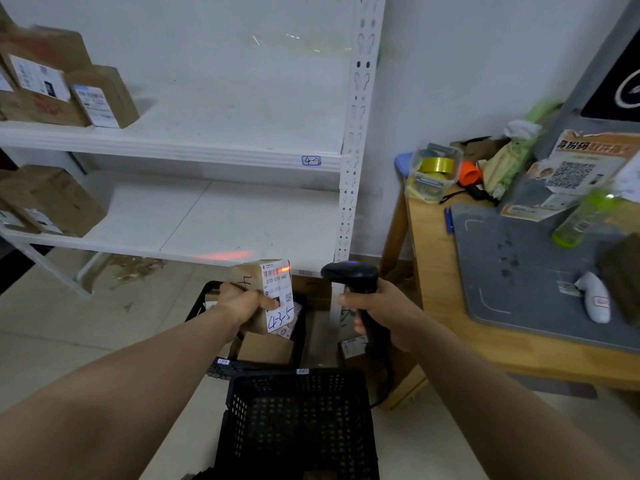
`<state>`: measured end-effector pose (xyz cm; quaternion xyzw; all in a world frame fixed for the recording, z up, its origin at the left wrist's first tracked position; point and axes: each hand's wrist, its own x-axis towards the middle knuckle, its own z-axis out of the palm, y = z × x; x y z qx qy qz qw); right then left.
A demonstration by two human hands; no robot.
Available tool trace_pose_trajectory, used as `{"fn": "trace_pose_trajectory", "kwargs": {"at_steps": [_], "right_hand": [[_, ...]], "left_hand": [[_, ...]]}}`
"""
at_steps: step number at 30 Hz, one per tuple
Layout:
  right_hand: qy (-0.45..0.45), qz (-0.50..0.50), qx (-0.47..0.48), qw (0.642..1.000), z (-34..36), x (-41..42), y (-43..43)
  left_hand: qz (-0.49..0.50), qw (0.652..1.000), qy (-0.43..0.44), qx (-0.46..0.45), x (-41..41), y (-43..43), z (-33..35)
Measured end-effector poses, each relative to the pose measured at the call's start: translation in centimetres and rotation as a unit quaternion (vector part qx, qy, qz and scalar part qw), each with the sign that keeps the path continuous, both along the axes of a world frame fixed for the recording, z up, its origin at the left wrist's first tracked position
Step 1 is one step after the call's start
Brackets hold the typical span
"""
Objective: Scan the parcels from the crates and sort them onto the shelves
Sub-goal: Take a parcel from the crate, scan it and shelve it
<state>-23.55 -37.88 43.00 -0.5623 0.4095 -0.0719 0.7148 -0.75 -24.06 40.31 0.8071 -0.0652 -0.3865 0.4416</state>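
Observation:
My left hand (244,303) grips a small brown cardboard parcel (268,289) with a white label marked "4-3-5" facing me. My right hand (377,311) grips a black handheld scanner (351,277) just right of the parcel. A red scan line falls across the barcode at the label's top and spills onto the shelf edge behind. Below the parcel stands a black crate (298,327) with more parcels inside. A second black mesh crate (298,424) stands nearer to me. White metal shelves (221,152) fill the wall ahead.
Brown parcels (65,88) stand at the left of the shelf tagged "4-2", and more parcels (45,199) at the left of the shelf below. At right a wooden table (436,271) carries a grey mat, tape rolls in a tub, a green bottle and a white scanner.

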Motion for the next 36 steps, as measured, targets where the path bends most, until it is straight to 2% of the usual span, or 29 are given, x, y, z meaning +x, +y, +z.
{"fn": "trace_pose_trajectory", "kwargs": {"at_steps": [2, 4, 9, 15, 19, 23, 29, 33, 36], "right_hand": [[0.033, -0.027, -0.005, 0.999, -1.0, -0.7, -1.7], [0.112, -0.059, -0.040, 0.991, -2.5, -2.0, -4.2], [0.285, -0.123, -0.116, 0.944, -5.7, -5.9, -10.4], [0.400, -0.089, -0.170, 0.896, -9.3, -9.0, -15.0], [0.398, -0.084, -0.163, 0.899, -11.0, -8.9, -16.1], [0.423, -0.070, -0.172, 0.887, -11.3, -8.5, -15.6], [0.417, -0.099, -0.189, 0.883, -11.7, -8.9, -15.1], [0.382, -0.160, -0.166, 0.895, -10.2, -8.7, -14.3], [0.360, -0.220, -0.230, 0.877, -9.2, -8.1, -13.3]], "left_hand": [[-0.021, 1.000, 0.010, 0.003, 0.1, -0.2, -0.7], [-0.044, 0.999, 0.009, 0.011, -0.4, -1.0, -1.5], [-0.110, 0.994, 0.020, -0.005, -4.5, -3.1, 0.2], [-0.128, 0.990, 0.051, -0.020, -6.3, -5.7, 0.5], [-0.125, 0.990, 0.056, -0.014, -6.6, -6.5, 0.0], [-0.128, 0.990, 0.063, -0.005, -6.7, -6.7, -0.3], [-0.125, 0.990, 0.066, -0.003, -6.7, -6.6, -1.0], [-0.122, 0.990, 0.072, -0.009, -6.4, -6.7, -1.0], [-0.125, 0.989, 0.078, -0.012, -6.1, -6.4, -0.7]]}}
